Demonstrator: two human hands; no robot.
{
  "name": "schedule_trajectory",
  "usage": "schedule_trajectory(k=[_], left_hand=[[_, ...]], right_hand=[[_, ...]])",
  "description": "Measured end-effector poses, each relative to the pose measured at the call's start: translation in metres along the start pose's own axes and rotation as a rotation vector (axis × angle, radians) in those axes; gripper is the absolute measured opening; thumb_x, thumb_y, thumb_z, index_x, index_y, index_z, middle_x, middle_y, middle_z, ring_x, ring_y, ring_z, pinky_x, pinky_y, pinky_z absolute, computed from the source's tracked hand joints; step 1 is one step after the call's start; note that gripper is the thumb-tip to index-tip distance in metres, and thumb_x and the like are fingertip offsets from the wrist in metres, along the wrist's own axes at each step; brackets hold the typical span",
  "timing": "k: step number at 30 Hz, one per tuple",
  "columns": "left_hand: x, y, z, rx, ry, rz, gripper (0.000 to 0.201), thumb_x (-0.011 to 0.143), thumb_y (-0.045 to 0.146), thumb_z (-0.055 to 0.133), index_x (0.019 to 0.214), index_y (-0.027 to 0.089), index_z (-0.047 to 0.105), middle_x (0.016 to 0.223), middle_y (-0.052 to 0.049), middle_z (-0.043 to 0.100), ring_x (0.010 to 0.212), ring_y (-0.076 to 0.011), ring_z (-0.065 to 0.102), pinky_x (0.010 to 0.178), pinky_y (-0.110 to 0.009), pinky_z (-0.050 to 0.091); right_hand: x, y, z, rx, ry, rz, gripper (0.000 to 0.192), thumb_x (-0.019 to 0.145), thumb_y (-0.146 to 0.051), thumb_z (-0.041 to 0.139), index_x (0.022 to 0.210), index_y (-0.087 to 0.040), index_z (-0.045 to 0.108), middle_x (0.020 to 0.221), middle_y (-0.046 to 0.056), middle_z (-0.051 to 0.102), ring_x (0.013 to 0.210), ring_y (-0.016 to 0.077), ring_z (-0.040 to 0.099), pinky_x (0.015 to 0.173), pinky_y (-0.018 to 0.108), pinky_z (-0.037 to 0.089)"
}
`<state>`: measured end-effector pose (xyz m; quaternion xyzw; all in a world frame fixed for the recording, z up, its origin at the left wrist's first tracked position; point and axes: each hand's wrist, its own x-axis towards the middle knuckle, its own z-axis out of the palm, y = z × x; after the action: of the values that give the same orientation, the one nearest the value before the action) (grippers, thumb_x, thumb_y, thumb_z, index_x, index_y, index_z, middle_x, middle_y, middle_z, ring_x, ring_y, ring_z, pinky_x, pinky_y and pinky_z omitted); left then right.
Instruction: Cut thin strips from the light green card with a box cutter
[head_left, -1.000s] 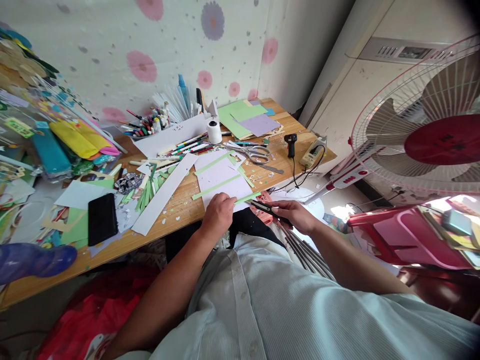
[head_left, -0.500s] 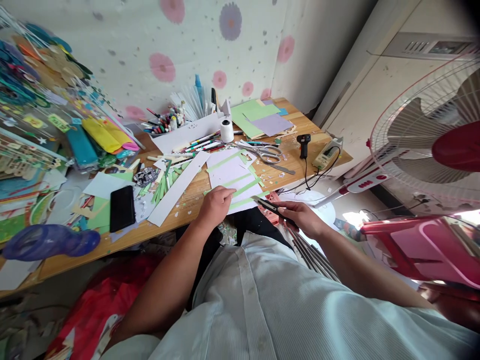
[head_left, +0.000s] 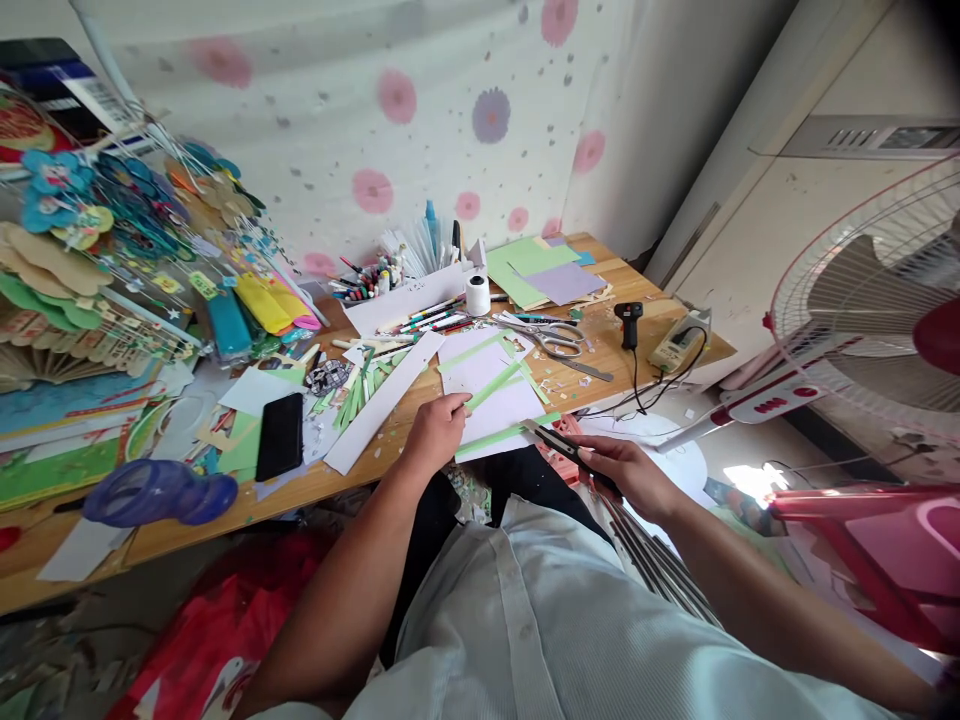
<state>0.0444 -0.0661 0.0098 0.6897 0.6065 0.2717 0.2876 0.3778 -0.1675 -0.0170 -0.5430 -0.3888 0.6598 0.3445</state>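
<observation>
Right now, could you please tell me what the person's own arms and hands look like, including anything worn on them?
Both forearms are bare: no sleeve shows on either. The left hand and right hand wear no gloves, and no rings, watch or bracelet can be seen. The body wears a pale, finely ribbed button-front shirt with a placket down its middle.

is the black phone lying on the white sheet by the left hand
No, the black phone lies apart on the table's left side, well away from the left hand.

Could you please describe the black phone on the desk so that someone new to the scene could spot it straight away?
Start at the wooden desk and go to its near-left part, beside the purple vase lying on its side. The black phone lies flat there on green and white paper scraps, the only plain dark slab among the coloured paper.
</observation>
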Motion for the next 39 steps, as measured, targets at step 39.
schedule_trajectory(k=[39], left_hand=[[-0.012,0.012,0.016,0.545,-0.161,0.365,0.022,0.108,0.025,0.059,0.121,0.023,0.077,0.107,-0.009,0.073,0.105,-0.026,0.07,0.09,-0.034,0.054]], right_hand=[[-0.012,-0.013,-0.045,-0.042,-0.017,-0.023,0.072,0.087,-0.057,0.087,0.144,-0.014,0.076,0.075,0.004,0.07,0.048,0.0086,0.043,0.043,0.024,0.025]])
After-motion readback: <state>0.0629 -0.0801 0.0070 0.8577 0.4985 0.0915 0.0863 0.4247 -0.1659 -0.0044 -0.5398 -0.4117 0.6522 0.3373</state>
